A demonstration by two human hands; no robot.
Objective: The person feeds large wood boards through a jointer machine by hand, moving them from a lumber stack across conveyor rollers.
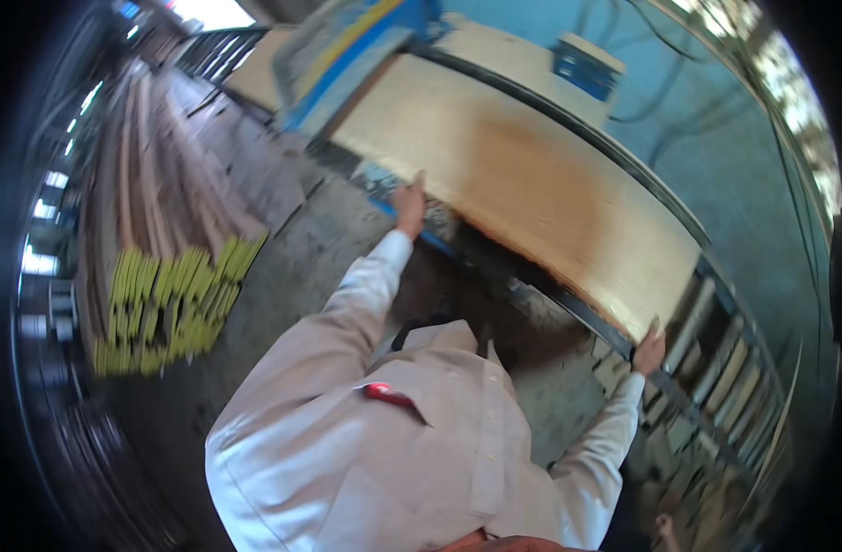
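A long pale wooden board (439, 138) with a broad brown patch lies on a dark-framed machine bed. My left hand (409, 204) grips its near edge toward the left end, with a finger on top and the other fingers partly hidden. At the board's near right corner, my right hand (650, 350) holds the edge, thumb on top, fingers tucked below out of sight. Both arms reach forward, spread apart.
Bare rollers (729, 368) continue to the right of the board. A blue machine housing (347, 55) stands at its left end. Long planks with yellow ends (168, 304) are stacked at the left. Wood offcuts (614, 373) lie beneath the frame. A blue-and-white box (586, 69) sits behind.
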